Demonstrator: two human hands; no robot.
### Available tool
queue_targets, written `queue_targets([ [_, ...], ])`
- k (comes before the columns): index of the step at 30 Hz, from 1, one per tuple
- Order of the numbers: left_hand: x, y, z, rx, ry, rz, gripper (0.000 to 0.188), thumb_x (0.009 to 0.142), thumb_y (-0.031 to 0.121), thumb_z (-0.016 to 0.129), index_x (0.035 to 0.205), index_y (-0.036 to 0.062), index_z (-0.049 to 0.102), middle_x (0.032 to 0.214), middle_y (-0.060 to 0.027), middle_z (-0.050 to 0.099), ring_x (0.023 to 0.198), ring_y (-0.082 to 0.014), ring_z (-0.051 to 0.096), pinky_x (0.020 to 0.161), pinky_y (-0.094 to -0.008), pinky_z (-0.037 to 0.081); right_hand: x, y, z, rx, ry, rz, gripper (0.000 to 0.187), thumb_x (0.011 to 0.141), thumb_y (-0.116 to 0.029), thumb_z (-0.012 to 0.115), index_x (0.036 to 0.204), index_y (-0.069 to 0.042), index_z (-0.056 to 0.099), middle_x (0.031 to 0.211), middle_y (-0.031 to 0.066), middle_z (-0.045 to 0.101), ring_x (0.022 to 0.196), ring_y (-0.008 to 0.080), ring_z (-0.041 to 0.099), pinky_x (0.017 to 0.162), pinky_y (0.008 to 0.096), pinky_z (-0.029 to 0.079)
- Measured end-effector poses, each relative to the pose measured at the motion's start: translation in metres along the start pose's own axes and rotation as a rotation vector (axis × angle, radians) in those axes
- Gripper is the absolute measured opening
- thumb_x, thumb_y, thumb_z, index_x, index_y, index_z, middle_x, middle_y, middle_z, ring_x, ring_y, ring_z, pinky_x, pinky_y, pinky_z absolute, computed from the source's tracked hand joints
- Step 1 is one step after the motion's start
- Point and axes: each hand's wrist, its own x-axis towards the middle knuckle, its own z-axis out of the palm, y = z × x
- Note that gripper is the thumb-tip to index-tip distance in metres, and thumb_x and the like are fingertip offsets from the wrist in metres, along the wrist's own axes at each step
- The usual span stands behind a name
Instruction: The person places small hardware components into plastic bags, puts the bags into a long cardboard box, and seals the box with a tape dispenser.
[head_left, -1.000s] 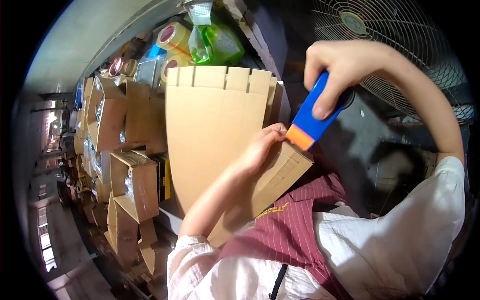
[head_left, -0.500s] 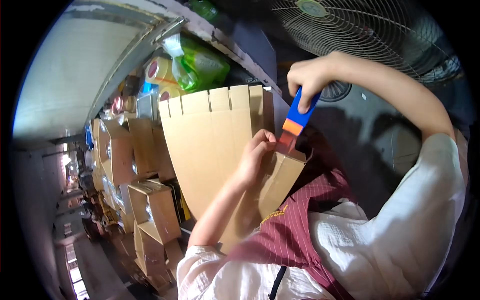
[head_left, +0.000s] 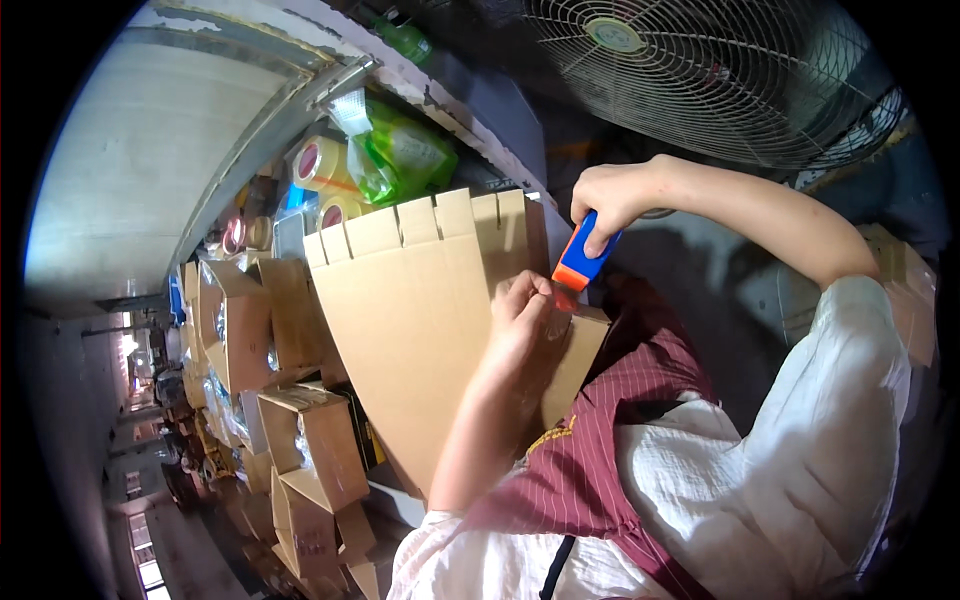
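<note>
My right hand (head_left: 607,205) grips a blue tape dispenser (head_left: 586,256) with an orange end, held tilted downward. A short piece of shiny, reddish clear film shows between the orange end and the top of a narrow brown cardboard box (head_left: 578,358). At the box's upper left edge my left hand (head_left: 522,305) has its fingers curled in a pinch, and what lies between them is hidden. The box leans against my maroon striped apron. Beside my left forearm stands a stack of flat cardboard sheets (head_left: 395,310) with slots cut along the top.
A large fan (head_left: 690,75) in a wire cage stands at the far right. Tape rolls (head_left: 322,165) and a green plastic bag (head_left: 405,155) lie behind the cardboard sheets. Several open cartons (head_left: 315,440) are piled at the left. Another carton (head_left: 905,290) is behind my right elbow.
My right hand and the dispenser have come down and slightly left, closer to the box top and my left hand. The stretch of film looks shorter.
</note>
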Motion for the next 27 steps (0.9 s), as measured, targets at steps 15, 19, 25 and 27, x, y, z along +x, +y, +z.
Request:
queue_targets([
  [15,-0.008,0.006,0.001,-0.467,-0.091,-0.209,0.006,0.098,0.014,0.059,0.097,0.0088,0.059,0.091,0.0039,0.057,0.089,-0.0067,0.052,0.081,-0.024,0.042,0.033,0.008,0.045,0.626,-0.11,0.045,0.02,0.069,-0.016,0.086,0.074,-0.001,0.074,0.068,0.0031,0.068,0.067,0.01,0.063,0.062,0.0283,0.047],
  [19,-0.001,0.003,-0.001,-0.464,-0.131,-0.215,0.008,0.099,0.016,0.059,0.099,0.008,0.06,0.093,0.003,0.058,0.094,-0.0081,0.053,0.086,-0.0245,0.043,0.071,-0.006,0.109,0.565,-0.045,-0.062,0.028,0.078,-0.019,0.079,0.095,0.003,0.078,0.086,0.0116,0.076,0.083,0.0194,0.069,0.073,0.0378,0.053],
  [25,0.005,0.012,-0.017,-0.455,-0.228,-0.125,0.021,0.101,0.016,0.051,0.11,0.0039,0.065,0.104,-0.0016,0.065,0.103,-0.0113,0.059,0.093,-0.0253,0.045,0.024,-0.041,0.024,-0.252,0.101,0.43,0.036,0.068,-0.032,0.08,0.09,-0.003,0.081,0.095,0.0188,0.077,0.095,0.0329,0.075,0.081,0.0452,0.06],
  [27,0.019,-0.004,-0.015,-0.369,-0.316,-0.198,0.029,0.099,0.015,0.049,0.116,0.0003,0.068,0.109,-0.0046,0.068,0.102,-0.0135,0.062,0.093,-0.0277,0.048,0.007,-0.061,-0.011,-0.301,0.56,0.387,0.033,0.073,-0.035,0.079,0.081,-0.004,0.079,0.082,0.0183,0.075,0.08,0.0384,0.075,0.072,0.0464,0.06],
])
